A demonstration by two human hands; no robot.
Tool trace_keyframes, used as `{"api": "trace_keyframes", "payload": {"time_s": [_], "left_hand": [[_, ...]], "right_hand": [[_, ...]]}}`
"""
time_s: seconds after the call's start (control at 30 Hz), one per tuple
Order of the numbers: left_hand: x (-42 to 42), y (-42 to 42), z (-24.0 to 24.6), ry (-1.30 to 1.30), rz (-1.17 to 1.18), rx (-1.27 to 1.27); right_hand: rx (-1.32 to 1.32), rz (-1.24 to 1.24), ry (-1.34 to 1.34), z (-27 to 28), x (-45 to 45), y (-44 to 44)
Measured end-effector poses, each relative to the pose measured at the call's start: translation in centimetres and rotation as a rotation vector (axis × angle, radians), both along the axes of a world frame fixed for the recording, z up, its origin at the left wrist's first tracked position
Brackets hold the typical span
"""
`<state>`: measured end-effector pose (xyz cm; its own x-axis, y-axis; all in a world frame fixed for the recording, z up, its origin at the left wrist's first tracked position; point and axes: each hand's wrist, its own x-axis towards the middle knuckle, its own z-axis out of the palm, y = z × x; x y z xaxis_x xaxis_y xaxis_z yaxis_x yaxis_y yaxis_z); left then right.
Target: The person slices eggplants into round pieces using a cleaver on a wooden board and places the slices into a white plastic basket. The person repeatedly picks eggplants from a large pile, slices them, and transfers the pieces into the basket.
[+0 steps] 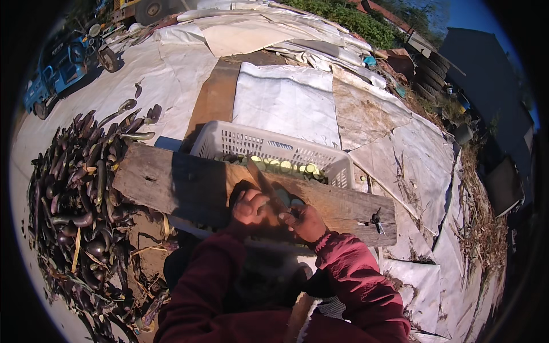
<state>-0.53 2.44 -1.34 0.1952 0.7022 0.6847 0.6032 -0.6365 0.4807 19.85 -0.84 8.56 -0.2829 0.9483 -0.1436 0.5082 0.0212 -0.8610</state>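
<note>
A worn wooden plank [197,182] lies across a white plastic crate [257,137], with round pale-green vegetable slices [285,166] in the crate behind it. My right hand [305,224] is closed around the lower end of a knife [261,179], whose broad blade slants up and left over the plank. Beside the blade, my left hand [250,208] rests on the plank with its fingers curled; whether it holds anything is hidden. A few more slices [283,196] lie on the plank just beyond my right hand, partly in shadow.
Heaped on the ground at the left are many dark purple eggplants [85,171]. A small metal fitting [376,221] sits on the plank's right end. White sheeting [283,103] covers the ground ahead. Farther off stand a blue three-wheeled vehicle [64,64] and stacked tires [431,75].
</note>
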Motion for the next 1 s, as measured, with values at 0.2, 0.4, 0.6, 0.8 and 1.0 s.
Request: {"api": "trace_keyframes", "payload": {"time_s": [0.2, 0.4, 0.6, 0.8, 1.0], "left_hand": [[-0.8, -0.9, 0.6, -0.014, -0.001, 0.025], [-0.9, -1.8, 3.0, 0.038, 0.06, -0.049], [-1.0, -1.9, 3.0, 0.069, 0.061, -0.132], [-1.0, -1.4, 2.3, 0.072, 0.051, -0.102], [-1.7, -2.0, 0.9, -0.008, 0.026, -0.064]], "right_hand": [[-0.113, -0.048, 0.271, -1.6, -0.2, 1.2], [-0.104, -0.055, 0.219, 2.6, 1.7, -1.0], [-0.188, 0.026, 0.042, 4.7, 1.6, -2.1], [-0.072, 0.005, 0.076, -0.2, -1.6, 0.5], [-0.137, -0.041, 0.228, -1.5, -1.4, 1.5]]}}
